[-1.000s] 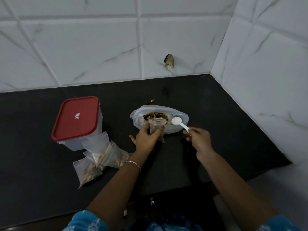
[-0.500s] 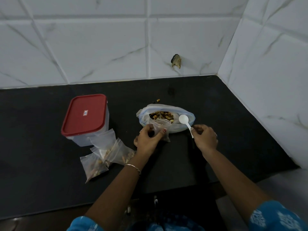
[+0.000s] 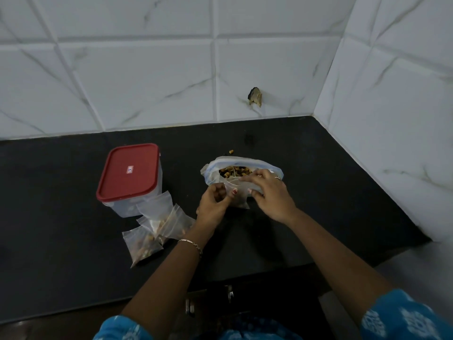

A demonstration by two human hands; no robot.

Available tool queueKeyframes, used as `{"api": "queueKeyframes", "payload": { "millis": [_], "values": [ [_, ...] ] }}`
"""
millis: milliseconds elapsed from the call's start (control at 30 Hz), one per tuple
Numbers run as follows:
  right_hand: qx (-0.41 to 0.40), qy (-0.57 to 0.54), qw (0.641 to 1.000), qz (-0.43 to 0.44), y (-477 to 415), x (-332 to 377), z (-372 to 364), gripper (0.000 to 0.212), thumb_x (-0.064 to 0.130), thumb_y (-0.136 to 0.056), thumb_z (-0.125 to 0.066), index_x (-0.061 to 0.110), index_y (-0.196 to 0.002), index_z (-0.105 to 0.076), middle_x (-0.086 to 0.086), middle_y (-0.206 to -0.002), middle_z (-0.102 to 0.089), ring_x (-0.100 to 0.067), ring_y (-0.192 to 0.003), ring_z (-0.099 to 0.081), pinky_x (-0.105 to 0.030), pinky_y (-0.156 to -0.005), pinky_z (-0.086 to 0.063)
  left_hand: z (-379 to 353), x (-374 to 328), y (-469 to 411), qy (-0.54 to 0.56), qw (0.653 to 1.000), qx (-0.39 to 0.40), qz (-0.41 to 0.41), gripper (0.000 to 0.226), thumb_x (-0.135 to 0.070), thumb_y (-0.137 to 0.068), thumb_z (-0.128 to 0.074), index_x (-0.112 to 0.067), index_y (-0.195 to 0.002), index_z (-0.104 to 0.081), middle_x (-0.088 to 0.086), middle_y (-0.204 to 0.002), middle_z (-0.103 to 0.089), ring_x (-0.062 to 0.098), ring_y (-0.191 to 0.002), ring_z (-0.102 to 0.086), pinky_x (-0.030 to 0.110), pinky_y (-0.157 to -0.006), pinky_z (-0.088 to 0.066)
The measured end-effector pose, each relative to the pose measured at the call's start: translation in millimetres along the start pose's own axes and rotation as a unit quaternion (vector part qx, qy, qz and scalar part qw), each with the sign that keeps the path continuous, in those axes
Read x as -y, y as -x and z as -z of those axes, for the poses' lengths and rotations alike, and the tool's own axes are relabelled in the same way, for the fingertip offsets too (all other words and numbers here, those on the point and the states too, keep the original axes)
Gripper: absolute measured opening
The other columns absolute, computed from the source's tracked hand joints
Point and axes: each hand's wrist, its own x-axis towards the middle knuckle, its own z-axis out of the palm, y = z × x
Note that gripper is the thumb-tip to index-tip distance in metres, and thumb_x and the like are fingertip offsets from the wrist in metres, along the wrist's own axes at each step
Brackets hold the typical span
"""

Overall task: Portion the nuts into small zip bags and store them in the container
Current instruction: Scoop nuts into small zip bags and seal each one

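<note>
A large clear bag of mixed nuts (image 3: 220, 165) lies open on the black counter (image 3: 331, 182). In front of it I hold a small zip bag (image 3: 239, 192) upright between both hands. My left hand (image 3: 214, 207) pinches its left top edge. My right hand (image 3: 269, 192) pinches the right side of its top edge, fingers reaching over the big bag's mouth. The white spoon is not visible. A clear container with a red lid (image 3: 128, 173) stands closed at the left. Several filled small zip bags (image 3: 157, 229) lie in front of it.
A few loose nuts (image 3: 230, 151) lie behind the big bag. White tiled walls (image 3: 147, 77) close the counter at the back and right. A dark chip (image 3: 255, 96) marks the back wall. The counter's front edge runs just below my forearms.
My right hand no longer shows the white spoon and has moved left onto the small zip bag's top. My left hand still holds the bag. The view has shifted slightly.
</note>
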Motion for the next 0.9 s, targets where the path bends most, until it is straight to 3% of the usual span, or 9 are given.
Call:
{"api": "queueKeyframes", "payload": {
  "millis": [100,233,333,433,567,700,800,900],
  "values": [
    [0.027,0.067,0.997,0.004,-11.2,1.9,5.9,0.024,0.021,-0.092,-0.061,0.022,-0.115,-0.065,-0.001,-0.121,-0.053,-0.020,-0.117,-0.049,-0.034,-0.095,-0.040,6.4,-7.6,0.5,-0.042,0.999,0.013,0.011,0.023,-0.020,-0.090,-0.066,-0.013,-0.111,-0.059,0.004,-0.105,-0.070,0.017,-0.101,-0.067,0.037,-0.090,-0.056],
    [0.036,0.011,0.999,0.023,-23.6,11.4,22.6,0.012,0.017,-0.091,-0.063,0.021,-0.101,-0.068,0.006,-0.104,-0.061,-0.011,-0.096,-0.058,-0.022,-0.078,-0.040,15.1,-22.5,-3.9,-0.101,0.994,0.030,-0.006,0.015,-0.025,-0.090,-0.067,-0.017,-0.102,-0.064,0.003,-0.098,-0.072,0.019,-0.095,-0.069,0.044,-0.090,-0.055],
    [0.028,-0.070,0.997,0.023,-30.7,24.5,44.0,0.011,0.017,-0.087,-0.068,0.028,-0.090,-0.066,0.014,-0.090,-0.063,-0.005,-0.081,-0.061,-0.025,-0.074,-0.048,20.9,-42.9,-4.6,-0.064,0.997,0.012,-0.048,0.013,-0.015,-0.093,-0.062,-0.005,-0.101,-0.062,0.010,-0.093,-0.071,0.019,-0.087,-0.068,0.031,-0.078,-0.057],
    [0.013,-0.107,0.994,0.033,-39.5,39.0,68.6,0.010,0.019,-0.086,-0.071,0.027,-0.085,-0.067,0.014,-0.086,-0.067,-0.004,-0.082,-0.064,-0.026,-0.077,-0.053,31.5,-66.1,-5.8,-0.054,0.993,-0.017,-0.102,0.007,-0.011,-0.093,-0.062,-0.014,-0.087,-0.061,-0.002,-0.075,-0.066,0.007,-0.069,-0.063,0.017,-0.058,-0.050],
    [0.005,-0.119,0.991,0.057,-54.6,62.8,96.2,0.008,0.015,-0.085,-0.071,0.022,-0.087,-0.069,0.010,-0.085,-0.069,-0.003,-0.082,-0.065,-0.024,-0.080,-0.053,43.4,-102.2,-5.3,-0.026,0.987,-0.034,-0.157,0.014,-0.006,-0.092,-0.063,-0.016,-0.081,-0.061,-0.007,-0.067,-0.061,-0.004,-0.057,-0.057,0.013,-0.054,-0.045],
    [-0.013,-0.214,0.975,0.055,-62.9,85.9,117.2,0.015,0.008,-0.081,-0.076,0.013,-0.090,-0.065,0.003,-0.081,-0.070,-0.006,-0.079,-0.065,-0.018,-0.078,-0.050,49.8,-131.8,-1.0,-0.009,0.977,-0.036,-0.209,0.003,-0.015,-0.093,-0.063,-0.018,-0.093,-0.061,-0.002,-0.072,-0.059,0.008,-0.063,-0.056,0.019,-0.056,-0.048],
    [-0.044,-0.289,0.955,0.049,-63.8,99.3,131.4,0.029,0.007,-0.078,-0.079,0.012,-0.096,-0.057,0.003,-0.075,-0.072,-0.002,-0.073,-0.065,-0.010,-0.068,-0.047,52.8,-145.8,3.1,0.013,0.972,-0.030,-0.231,0.003,-0.019,-0.096,-0.059,-0.020,-0.098,-0.060,0.010,-0.078,-0.058,0.022,-0.073,-0.055,0.035,-0.067,-0.050],
    [-0.065,-0.305,0.949,0.050,-62.0,105.9,138.3,0.031,0.009,-0.079,-0.078,0.013,-0.100,-0.056,0.005,-0.073,-0.073,-0.003,-0.076,-0.068,-0.011,-0.067,-0.049,53.6,-155.8,8.0,0.027,0.968,-0.040,-0.245,0.004,-0.024,-0.097,-0.057,-0.023,-0.096,-0.060,0.014,-0.090,-0.060,0.025,-0.083,-0.056,0.043,-0.076,-0.050]
  ]
}}
